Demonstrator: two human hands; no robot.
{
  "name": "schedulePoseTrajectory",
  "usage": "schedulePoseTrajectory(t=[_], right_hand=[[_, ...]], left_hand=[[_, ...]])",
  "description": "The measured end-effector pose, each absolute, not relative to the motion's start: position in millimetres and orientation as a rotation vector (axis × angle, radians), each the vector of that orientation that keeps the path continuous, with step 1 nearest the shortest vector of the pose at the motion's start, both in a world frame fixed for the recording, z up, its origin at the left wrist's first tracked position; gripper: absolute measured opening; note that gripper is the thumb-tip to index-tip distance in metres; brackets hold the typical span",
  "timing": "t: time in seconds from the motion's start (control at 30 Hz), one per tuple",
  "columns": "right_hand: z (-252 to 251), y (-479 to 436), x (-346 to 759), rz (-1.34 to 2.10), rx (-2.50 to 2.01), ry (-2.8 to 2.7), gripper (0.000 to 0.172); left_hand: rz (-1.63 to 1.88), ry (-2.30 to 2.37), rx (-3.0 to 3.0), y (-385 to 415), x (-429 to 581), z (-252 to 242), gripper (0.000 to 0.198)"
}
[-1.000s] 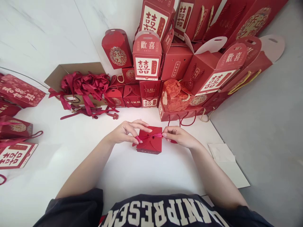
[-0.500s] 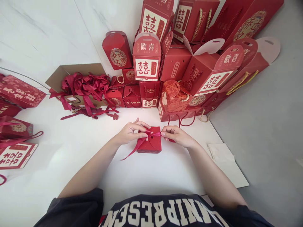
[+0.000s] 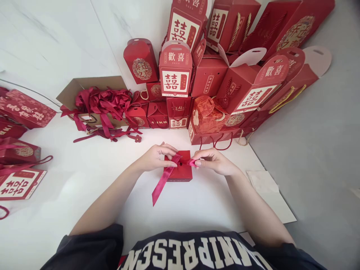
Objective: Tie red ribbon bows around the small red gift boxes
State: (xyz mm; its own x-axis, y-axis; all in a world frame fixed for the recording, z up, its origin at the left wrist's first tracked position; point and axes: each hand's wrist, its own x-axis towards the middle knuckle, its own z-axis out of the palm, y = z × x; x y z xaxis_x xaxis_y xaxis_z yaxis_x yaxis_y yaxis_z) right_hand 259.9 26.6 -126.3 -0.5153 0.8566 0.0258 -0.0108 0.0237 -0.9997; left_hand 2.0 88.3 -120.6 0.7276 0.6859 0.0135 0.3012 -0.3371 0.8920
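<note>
Roughly at the middle of the frame, a small red gift box (image 3: 185, 174) sits flat on the white bench (image 3: 140, 217), its top partly covered by fingers. Across that top runs a crimson ribbon (image 3: 161, 189), one tail slanting past the box's front left corner toward the lower left.

The left hand (image 3: 155, 157) comes in from the left, palm turned down, wrist slightly arched; its grip is closed to a pinch, thumb below and bent fingers above, with the ribbon between them over the box. The right hand (image 3: 215, 161) mirrors it from the right, knuckles up, thumb and forefinger nipping a short ribbon fold at the box's right edge, the other fingers curled in. Both forearms rise from the bottom corners and angle inward, elbows spread wide beside the dark lettered shirt (image 3: 194, 249).

Farther out, an open carton (image 3: 65, 90) heaped with ribbons stands at upper left, stacked red boxes (image 3: 176, 80) fill the upper middle and right, and folded pale paper (image 3: 263, 182) lies at right.
</note>
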Motion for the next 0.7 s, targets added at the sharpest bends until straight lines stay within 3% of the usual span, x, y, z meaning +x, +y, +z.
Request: schedulePoseTrajectory(t=[0.43, 0.7], right_hand=[[-118, 21, 217, 0.804, -1.031, -2.066, 0.028], [-120, 14, 214, 0.680, -1.143, -2.020, 0.029]], left_hand=[[0.430, 0.775, 2.049, 79, 5, -110, 0.022], [0.469, 0.769, 2.011, 81, 5, -114, 0.021]])
